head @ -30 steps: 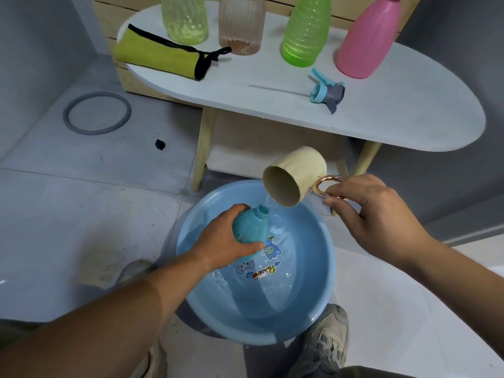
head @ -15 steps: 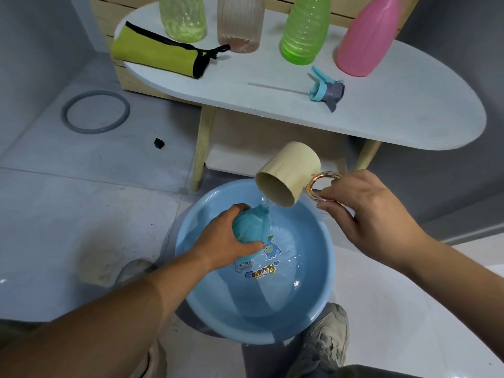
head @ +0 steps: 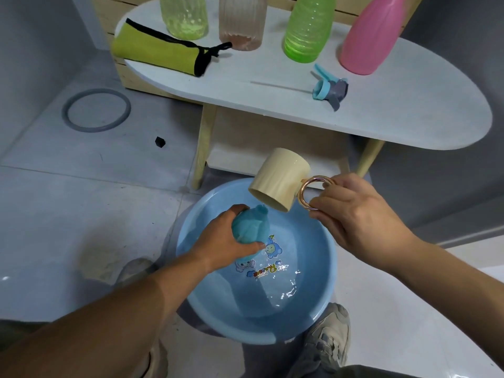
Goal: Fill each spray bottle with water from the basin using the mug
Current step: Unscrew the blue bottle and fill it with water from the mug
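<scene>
Head view: right hand (head: 354,216) tips mug (head: 281,180) over left-hand-held (head: 221,241) bottle (head: 251,226).

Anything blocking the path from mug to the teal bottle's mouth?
Nothing visible. The mug, tilted by the right hand, has its lip right over the bottle's open neck. The left hand grips the bottle's body below the neck, above the basin.

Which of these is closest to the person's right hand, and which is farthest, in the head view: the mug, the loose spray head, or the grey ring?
1. Mug, held by its handle in the right hand.
2. Spray head, on the table beyond.
3. Grey ring, on the floor, far left.
</scene>
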